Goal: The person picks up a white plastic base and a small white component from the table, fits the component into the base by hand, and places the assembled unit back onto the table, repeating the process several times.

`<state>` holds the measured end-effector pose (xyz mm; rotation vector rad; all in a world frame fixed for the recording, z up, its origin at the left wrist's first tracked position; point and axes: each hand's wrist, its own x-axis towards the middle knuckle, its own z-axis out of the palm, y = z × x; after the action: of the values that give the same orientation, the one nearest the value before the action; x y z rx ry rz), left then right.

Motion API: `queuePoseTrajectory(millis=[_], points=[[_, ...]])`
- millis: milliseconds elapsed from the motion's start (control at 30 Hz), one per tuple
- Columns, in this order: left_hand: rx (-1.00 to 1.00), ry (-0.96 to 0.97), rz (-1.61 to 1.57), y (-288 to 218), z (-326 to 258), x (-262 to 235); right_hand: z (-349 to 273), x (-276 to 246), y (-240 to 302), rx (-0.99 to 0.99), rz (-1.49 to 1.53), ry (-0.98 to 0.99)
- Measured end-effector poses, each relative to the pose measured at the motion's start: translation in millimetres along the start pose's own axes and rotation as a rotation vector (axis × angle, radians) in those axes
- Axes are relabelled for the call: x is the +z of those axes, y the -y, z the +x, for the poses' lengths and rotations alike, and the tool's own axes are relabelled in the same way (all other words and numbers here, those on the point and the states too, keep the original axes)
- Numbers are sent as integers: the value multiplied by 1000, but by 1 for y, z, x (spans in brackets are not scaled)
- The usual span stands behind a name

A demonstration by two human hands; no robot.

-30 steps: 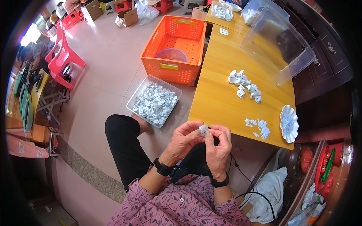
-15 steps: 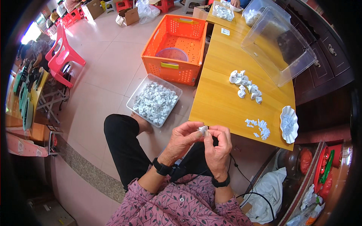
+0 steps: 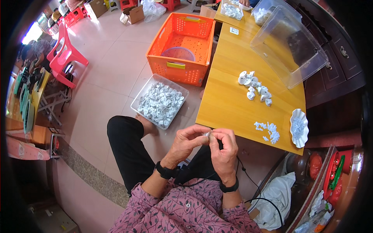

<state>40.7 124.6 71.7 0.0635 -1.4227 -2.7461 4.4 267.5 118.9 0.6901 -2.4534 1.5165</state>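
My left hand point(image 3: 187, 140) and my right hand point(image 3: 222, 146) meet over my lap, fingertips pinched together around a small white plastic part point(image 3: 207, 134). Most of the part is covered by my fingers. On the yellow table point(image 3: 221, 97) to the right lies a loose cluster of white round plastic parts point(image 3: 254, 86). Nearer to me on that table are a scatter of tiny pale pieces point(image 3: 272, 132) and a white scalloped dish point(image 3: 305, 134) filled with more of them. A clear plastic bin point(image 3: 134, 105) full of white parts stands on the floor to the left.
Behind the bin is an orange crate point(image 3: 176, 70) with a purple basket point(image 3: 178, 53) inside. A clear lidlike tub point(image 3: 289, 50) lies on the table's far right. A pink chair point(image 3: 67, 58) stands at left. Cables point(image 3: 256, 190) hang by my right wrist. A co-worker's hand point(image 3: 244, 3) shows at the top.
My fingers have closed further over the white part, which shows less now. The right fingers have shifted slightly, and the whole view has moved a little.
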Motion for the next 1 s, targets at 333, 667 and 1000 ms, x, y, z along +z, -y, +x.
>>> queuePoseTrajectory(millis=[333,667,1000], points=[[-52,-77,-142,1,-1,1,0,-2,-2,40,41,-10],[-35,-48,-82,2,-2,2,1,-1,-2,-42,-21,-4],[-4,-25,-101,1,-3,0,3,-1,-1,9,67,69]])
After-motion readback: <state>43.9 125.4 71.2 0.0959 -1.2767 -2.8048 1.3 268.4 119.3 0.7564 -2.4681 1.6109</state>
